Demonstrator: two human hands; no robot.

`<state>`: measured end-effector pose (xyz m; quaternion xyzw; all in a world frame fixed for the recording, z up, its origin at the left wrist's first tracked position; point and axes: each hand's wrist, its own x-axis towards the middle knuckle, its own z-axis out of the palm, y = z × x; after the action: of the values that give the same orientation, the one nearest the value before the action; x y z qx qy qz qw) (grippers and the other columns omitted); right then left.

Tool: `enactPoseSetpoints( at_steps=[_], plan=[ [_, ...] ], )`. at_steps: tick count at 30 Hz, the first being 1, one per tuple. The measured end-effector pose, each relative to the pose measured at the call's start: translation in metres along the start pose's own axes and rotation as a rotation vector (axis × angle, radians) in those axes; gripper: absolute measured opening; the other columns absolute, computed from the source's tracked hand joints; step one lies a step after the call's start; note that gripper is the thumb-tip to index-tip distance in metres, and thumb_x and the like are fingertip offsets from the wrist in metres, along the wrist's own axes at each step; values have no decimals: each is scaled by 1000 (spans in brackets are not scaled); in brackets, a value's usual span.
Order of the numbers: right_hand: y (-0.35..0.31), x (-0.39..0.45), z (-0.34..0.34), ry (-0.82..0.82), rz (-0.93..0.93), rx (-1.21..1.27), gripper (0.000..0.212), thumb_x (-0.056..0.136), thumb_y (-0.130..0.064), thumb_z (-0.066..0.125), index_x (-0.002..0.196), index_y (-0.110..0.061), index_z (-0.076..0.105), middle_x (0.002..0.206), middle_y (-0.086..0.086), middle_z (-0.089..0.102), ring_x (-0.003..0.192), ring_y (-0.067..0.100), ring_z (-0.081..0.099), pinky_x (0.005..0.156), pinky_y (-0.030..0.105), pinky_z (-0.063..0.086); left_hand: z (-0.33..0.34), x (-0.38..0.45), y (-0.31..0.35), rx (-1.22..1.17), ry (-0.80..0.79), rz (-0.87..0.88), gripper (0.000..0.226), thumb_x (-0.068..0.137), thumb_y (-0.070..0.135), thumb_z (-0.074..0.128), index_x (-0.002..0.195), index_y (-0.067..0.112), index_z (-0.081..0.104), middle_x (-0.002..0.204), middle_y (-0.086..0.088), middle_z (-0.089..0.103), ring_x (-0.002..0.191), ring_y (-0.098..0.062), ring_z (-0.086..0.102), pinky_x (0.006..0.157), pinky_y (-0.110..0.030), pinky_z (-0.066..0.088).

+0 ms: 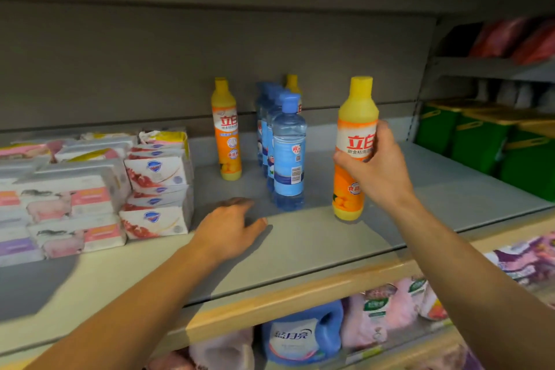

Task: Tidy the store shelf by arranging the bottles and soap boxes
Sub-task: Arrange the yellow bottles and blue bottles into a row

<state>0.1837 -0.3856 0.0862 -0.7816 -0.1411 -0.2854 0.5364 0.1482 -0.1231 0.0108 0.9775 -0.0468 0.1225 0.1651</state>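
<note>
My right hand [377,168] grips an upright yellow-and-orange detergent bottle [354,117] whose base rests on the grey shelf [315,243]. A second such bottle [226,129] stands further back to the left. Between them runs a front-to-back row of blue water bottles [288,153], with another yellow cap [292,82] showing behind it. Stacked soap boxes [156,189] fill the shelf's left side. My left hand [232,227] lies palm down on the shelf in front of the water bottles, fingers spread, holding nothing.
Green bins with yellow lids [486,141] sit on the neighbouring shelf to the right. Below the wooden shelf edge [270,306] lie a blue detergent jug [303,333] and pink refill pouches [384,312]. Bare shelf stretches right of the held bottle.
</note>
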Motion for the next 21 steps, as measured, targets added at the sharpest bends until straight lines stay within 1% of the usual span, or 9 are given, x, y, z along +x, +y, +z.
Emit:
enactPoseSetpoints(
  at_steps=[2, 5, 7, 9, 10, 12, 14, 18, 21],
  plan=[
    [15, 7, 4, -10, 36, -1, 52, 77, -24, 80, 118, -27, 49, 96, -18, 63, 88, -2, 62, 69, 18, 47, 7, 7, 1, 22, -33, -24, 58, 92, 56, 50, 138, 21, 50, 146, -1, 50, 132, -25, 46, 106, -33, 38],
    [31, 15, 9, 17, 97, 66, 54, 81, -21, 78, 126, -22, 49, 98, -13, 64, 88, 2, 63, 72, 20, 50, 15, 12, 0, 73, -43, -52, 62, 92, 61, 47, 140, 23, 49, 148, 0, 47, 136, -24, 41, 108, -31, 33],
    [38, 17, 11, 12, 119, 92, 52, 82, -24, 76, 126, -26, 48, 98, -18, 64, 87, -2, 63, 69, 15, 48, 18, 12, -3, 97, -45, -53, 64, 90, 64, 43, 139, 24, 51, 148, 1, 47, 137, -24, 40, 110, -31, 32],
    [43, 13, 10, -72, 156, 78, 50, 84, -28, 74, 125, -32, 46, 101, -21, 61, 90, -4, 61, 67, 11, 44, 19, 12, -4, 109, -48, -44, 63, 90, 64, 43, 139, 25, 51, 150, 1, 46, 138, -24, 38, 113, -32, 31],
    [46, 7, 9, -131, 182, 66, 52, 83, -30, 74, 125, -35, 44, 103, -22, 60, 92, -3, 60, 69, 11, 43, 19, 12, -4, 112, -48, -45, 63, 90, 63, 44, 140, 25, 50, 151, 1, 45, 139, -24, 38, 114, -33, 31],
    [54, -7, 3, -237, 225, 46, 61, 81, -26, 76, 128, -39, 39, 112, -19, 59, 99, 1, 60, 78, 18, 47, 19, 12, -3, 117, -58, -57, 67, 87, 66, 41, 140, 25, 50, 151, 2, 44, 139, -24, 37, 115, -34, 30],
    [62, -17, -2, -281, 225, -33, 68, 81, -22, 77, 135, -33, 37, 123, -11, 57, 106, 10, 60, 87, 29, 49, 19, 12, 0, 123, -66, -71, 75, 79, 68, 34, 139, 26, 50, 150, 2, 44, 139, -24, 37, 115, -34, 30],
    [70, -7, 5, -247, 180, -220, 67, 80, -22, 77, 137, -21, 41, 128, 0, 60, 108, 21, 61, 91, 34, 49, 19, 13, 1, 133, -72, -92, 78, 76, 69, 32, 139, 26, 49, 150, 2, 45, 138, -25, 37, 115, -35, 29],
    [77, 14, 22, -274, 169, -242, 66, 83, -19, 75, 139, -16, 40, 132, 7, 60, 114, 29, 61, 98, 40, 49, 19, 13, 1, 147, -64, -88, 77, 76, 69, 32, 138, 27, 50, 148, 2, 47, 136, -25, 39, 114, -36, 30]
  ],
)
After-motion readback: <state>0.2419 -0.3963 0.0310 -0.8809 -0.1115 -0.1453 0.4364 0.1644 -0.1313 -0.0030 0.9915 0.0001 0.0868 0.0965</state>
